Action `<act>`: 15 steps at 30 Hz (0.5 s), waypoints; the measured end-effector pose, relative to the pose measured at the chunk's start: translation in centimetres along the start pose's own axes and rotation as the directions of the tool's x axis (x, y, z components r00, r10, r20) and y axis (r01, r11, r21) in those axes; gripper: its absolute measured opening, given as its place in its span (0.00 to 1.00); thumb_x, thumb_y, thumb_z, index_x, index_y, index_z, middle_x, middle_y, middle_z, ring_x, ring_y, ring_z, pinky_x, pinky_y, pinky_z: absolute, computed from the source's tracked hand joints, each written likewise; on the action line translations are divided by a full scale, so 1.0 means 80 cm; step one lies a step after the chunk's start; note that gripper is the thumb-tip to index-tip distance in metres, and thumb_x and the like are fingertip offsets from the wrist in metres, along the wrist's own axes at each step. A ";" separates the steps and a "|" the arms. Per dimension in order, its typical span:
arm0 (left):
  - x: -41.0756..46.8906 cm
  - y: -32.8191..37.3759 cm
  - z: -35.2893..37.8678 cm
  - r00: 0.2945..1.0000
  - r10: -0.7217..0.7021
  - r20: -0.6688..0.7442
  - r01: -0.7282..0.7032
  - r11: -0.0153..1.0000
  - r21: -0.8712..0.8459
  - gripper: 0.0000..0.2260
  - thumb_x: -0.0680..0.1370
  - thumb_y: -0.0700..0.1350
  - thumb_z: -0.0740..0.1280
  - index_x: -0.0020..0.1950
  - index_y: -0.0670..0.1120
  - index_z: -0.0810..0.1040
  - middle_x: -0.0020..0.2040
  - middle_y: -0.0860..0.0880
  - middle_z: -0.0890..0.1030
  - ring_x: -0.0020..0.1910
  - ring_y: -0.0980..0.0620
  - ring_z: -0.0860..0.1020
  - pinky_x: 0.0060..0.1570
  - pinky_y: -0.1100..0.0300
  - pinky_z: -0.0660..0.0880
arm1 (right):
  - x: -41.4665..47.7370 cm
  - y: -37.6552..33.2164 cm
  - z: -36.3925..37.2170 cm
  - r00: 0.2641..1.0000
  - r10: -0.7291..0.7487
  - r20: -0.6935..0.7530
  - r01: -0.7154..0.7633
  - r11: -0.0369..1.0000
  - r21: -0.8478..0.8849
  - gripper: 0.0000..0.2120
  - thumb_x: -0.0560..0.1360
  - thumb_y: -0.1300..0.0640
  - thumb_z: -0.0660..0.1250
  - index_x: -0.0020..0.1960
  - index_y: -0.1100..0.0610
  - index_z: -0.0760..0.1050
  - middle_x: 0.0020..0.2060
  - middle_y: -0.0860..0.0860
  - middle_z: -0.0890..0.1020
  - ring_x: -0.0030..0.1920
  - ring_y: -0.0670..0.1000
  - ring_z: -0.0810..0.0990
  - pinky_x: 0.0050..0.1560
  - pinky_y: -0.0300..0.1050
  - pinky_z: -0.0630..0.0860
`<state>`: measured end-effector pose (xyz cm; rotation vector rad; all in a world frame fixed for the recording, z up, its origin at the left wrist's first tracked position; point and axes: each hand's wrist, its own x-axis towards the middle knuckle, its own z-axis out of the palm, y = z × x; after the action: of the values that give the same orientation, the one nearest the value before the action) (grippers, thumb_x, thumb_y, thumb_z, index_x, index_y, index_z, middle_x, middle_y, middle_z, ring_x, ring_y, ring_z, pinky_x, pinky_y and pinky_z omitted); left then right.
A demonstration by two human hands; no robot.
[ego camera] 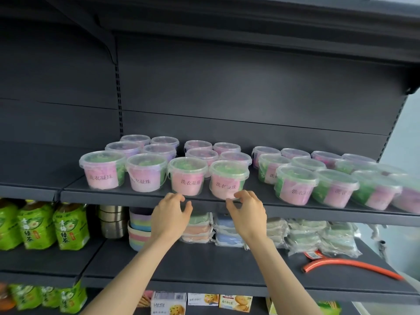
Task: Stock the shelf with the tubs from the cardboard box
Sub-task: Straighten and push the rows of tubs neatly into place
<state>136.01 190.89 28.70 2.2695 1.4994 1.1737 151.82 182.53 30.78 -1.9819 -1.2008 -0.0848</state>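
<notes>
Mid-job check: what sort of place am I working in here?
Most likely a small shop or its stockroom: dark grey metal shelving, rows of identical clear lidded plastic tubs facing forward, and green bottled-tea packs and printed biscuit boxes on the shelves below.

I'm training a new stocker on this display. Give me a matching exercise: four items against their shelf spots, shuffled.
Items:
1 tubs
2 steel bowls
3 orange hose
4 biscuit boxes

Places:
A under the middle shelf
B top shelf
C middle shelf, right end
D middle shelf, left part

Pairs: 1-B, 2-D, 3-C, 4-A
</notes>
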 end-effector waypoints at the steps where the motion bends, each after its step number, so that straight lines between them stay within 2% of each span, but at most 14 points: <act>1: 0.003 0.006 -0.009 1.000 0.025 -0.015 -0.025 1.000 -0.001 0.10 0.77 0.49 0.64 0.49 0.44 0.79 0.51 0.49 0.80 0.48 0.46 0.78 0.43 0.55 0.72 | 0.003 -0.004 -0.007 1.000 -0.025 -0.012 0.025 1.000 0.005 0.15 0.77 0.51 0.63 0.60 0.57 0.76 0.57 0.51 0.77 0.54 0.53 0.77 0.48 0.45 0.73; 3: 0.016 0.018 -0.028 0.996 0.081 -0.037 -0.081 0.997 0.004 0.09 0.77 0.48 0.64 0.46 0.44 0.78 0.47 0.50 0.81 0.44 0.46 0.79 0.40 0.55 0.73 | 0.012 -0.015 -0.021 0.997 -0.073 -0.039 0.074 0.997 0.009 0.13 0.77 0.52 0.63 0.58 0.57 0.77 0.55 0.51 0.78 0.52 0.53 0.78 0.47 0.45 0.73; 6: 0.046 0.036 -0.048 0.987 0.151 -0.061 -0.152 0.988 -0.020 0.09 0.76 0.48 0.64 0.45 0.43 0.78 0.44 0.49 0.81 0.43 0.46 0.79 0.42 0.52 0.76 | 0.037 -0.033 -0.037 0.989 -0.137 -0.064 0.137 0.991 -0.002 0.12 0.77 0.53 0.62 0.56 0.57 0.78 0.55 0.51 0.79 0.52 0.54 0.78 0.48 0.46 0.74; 9: 0.086 0.047 -0.054 0.983 0.171 -0.064 -0.173 0.984 -0.035 0.09 0.77 0.49 0.64 0.47 0.45 0.78 0.47 0.49 0.81 0.46 0.47 0.79 0.44 0.51 0.76 | 0.072 -0.051 -0.045 0.984 -0.169 -0.061 0.167 0.985 -0.030 0.11 0.77 0.54 0.63 0.55 0.57 0.79 0.55 0.52 0.79 0.52 0.57 0.77 0.47 0.46 0.72; 12: 0.136 0.055 -0.046 0.976 0.216 0.017 -0.216 0.976 -0.005 0.08 0.77 0.50 0.64 0.49 0.46 0.78 0.49 0.49 0.80 0.48 0.46 0.78 0.44 0.52 0.76 | 0.113 -0.062 -0.037 0.986 -0.166 -0.009 0.165 0.985 -0.054 0.10 0.76 0.55 0.62 0.52 0.58 0.79 0.52 0.55 0.79 0.52 0.59 0.76 0.43 0.45 0.70; 15: 0.193 0.057 -0.026 0.957 0.237 0.165 -0.242 0.970 0.009 0.10 0.76 0.51 0.65 0.51 0.47 0.78 0.52 0.48 0.79 0.52 0.46 0.77 0.49 0.53 0.74 | 0.157 -0.064 -0.022 0.989 -0.129 0.071 0.136 0.984 -0.111 0.08 0.76 0.55 0.62 0.48 0.56 0.78 0.51 0.58 0.81 0.51 0.61 0.77 0.45 0.47 0.73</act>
<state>140.52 201.13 40.42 2.5545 1.2172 0.9978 155.31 191.54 40.47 -2.0150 -1.3970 -0.1624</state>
